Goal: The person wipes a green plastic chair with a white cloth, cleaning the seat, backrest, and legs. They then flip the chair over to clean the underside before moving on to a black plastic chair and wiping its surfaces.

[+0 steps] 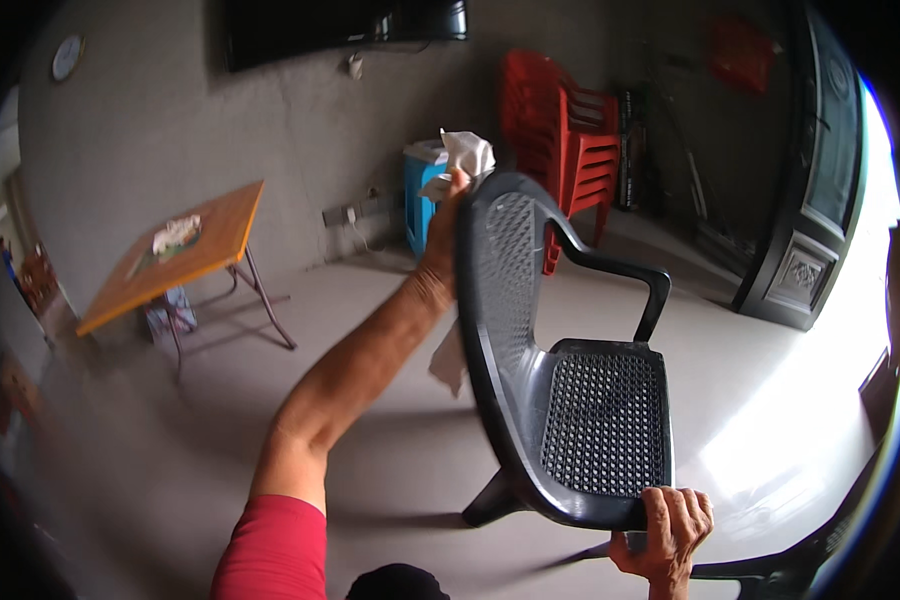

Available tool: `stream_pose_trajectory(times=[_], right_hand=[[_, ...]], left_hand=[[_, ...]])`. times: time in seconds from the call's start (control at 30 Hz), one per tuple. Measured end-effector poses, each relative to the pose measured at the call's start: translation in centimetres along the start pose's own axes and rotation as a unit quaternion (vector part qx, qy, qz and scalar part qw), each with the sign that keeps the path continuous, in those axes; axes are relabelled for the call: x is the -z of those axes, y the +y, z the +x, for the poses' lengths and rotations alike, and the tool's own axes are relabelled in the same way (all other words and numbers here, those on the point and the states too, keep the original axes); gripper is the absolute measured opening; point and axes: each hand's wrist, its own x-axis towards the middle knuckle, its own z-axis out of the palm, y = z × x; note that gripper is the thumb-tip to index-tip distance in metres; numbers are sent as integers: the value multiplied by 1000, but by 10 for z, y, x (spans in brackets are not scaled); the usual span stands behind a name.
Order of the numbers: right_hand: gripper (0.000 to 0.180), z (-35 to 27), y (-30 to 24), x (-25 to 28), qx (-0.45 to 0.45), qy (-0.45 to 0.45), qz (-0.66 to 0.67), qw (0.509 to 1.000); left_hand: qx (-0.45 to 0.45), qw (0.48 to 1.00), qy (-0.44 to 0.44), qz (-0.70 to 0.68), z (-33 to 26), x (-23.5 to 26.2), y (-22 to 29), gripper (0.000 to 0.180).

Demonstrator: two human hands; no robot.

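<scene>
A dark grey plastic armchair (605, 425) with a woven-pattern seat and backrest stands in front of me, turned so its back is on the left. My left hand (444, 225) is at the back of the upper backrest, closed around a white cloth (467, 152); most of its fingers are hidden. A pale piece of cloth also hangs lower behind the backrest. My right hand (670, 525) is closed over the front end of the near armrest, its fingers curled on top.
At left stands a folding table (185, 255) with things on it. Stacked red chairs (565, 135) and a blue box (420, 200) stand by the far wall. An open dark door (820, 190) is at right; part of another dark chair (790, 560) shows at lower right.
</scene>
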Motion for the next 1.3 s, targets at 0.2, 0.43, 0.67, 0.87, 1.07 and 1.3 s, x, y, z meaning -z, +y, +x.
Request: stream_pose_trajectory(times=[0.2,0.43,0.67,0.87,1.07,1.3], right_hand=[[48,-6,13,16,16,-9,-20,1000],[48,-14,15,11,17,-35,-18,999],[43,-14,13,2,24,-14,-37,999],[38,-15,13,1,15,-12,-41,999],[42,-14,15,2,18,-25,-40,999],[48,-15,14,4,22,-20,-34,999]], left_hand=[[-118,989,89,22,-52,-2,-62,38],[-137,969,85,188,-52,17,-99,33],[-42,991,15,123,-85,141,-214,61],[145,971,136,130,-168,156,-315,51],[2,891,253,377,-185,100,-280,29],[-41,957,287,-14,-161,-14,-138,23]])
